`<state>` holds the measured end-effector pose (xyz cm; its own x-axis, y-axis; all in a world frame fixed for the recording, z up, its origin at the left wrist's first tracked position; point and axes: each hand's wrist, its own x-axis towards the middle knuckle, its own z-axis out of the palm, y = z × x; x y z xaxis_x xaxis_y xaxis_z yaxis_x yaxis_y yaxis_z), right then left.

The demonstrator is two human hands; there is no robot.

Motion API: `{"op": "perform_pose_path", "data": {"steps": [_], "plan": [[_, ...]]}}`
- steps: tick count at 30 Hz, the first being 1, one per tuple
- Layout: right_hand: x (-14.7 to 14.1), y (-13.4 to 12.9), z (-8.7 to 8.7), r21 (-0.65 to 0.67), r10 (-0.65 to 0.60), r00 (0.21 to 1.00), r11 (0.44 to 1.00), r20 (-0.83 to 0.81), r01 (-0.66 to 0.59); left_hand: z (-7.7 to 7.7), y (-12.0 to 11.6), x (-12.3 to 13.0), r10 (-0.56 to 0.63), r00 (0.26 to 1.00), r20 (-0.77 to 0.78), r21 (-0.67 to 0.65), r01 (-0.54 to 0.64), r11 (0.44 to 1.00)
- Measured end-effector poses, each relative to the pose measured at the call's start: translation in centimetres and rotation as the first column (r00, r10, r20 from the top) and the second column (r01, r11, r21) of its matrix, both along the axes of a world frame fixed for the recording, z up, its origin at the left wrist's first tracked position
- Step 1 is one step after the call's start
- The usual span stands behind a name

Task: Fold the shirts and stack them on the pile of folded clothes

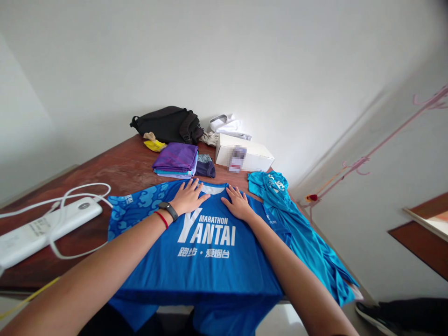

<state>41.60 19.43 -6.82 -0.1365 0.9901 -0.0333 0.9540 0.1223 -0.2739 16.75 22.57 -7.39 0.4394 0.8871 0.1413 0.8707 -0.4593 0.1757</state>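
Blue running T-shirt [206,261] lies flat on a dark wooden table [119,170], its collar [212,189] pointing straight away from the person and its long axis running from there back to the hem, which hangs over the near table edge. The white "MARATHON YANTAI" print reads upright from the person's side, and the left sleeve [136,207], patterned with clouds, spreads out across the wood. Both hands are open, palms down, with fingers splayed, and neither pinches the cloth: the left hand [189,198], with a black wristband and a red string at its wrist, presses just left of the collar, and the right hand [238,204] presses just right of it. Down on the floor at lower right sits a black shoe [371,316] with a white sole. A crumpled teal shirt [294,228] lies just beside the blue one and spills over the right table edge, while a white power strip [49,233] with a looped white cable [79,191] sits to the left. Farther off are a folded stack of purple and teal clothes [175,159] and a dark navy garment [205,168]. Behind them stand a closed white cardboard box [241,151] (its label is blurred) and a black bag [167,125] against the wall, their contents hidden. A yellow cloth [154,145] and a white cloth [227,126] lie near these, and a pink cord [378,149] runs along the right wall.
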Motion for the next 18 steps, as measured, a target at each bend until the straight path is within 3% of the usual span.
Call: {"op": "perform_pose_path", "data": {"steps": [18], "plan": [[0.00,-0.08,0.09,0.003,0.002,1.000,1.000,-0.011,-0.002,0.04,-0.04,0.10,0.011,1.000,0.004,-0.003,-0.011,1.000]]}}
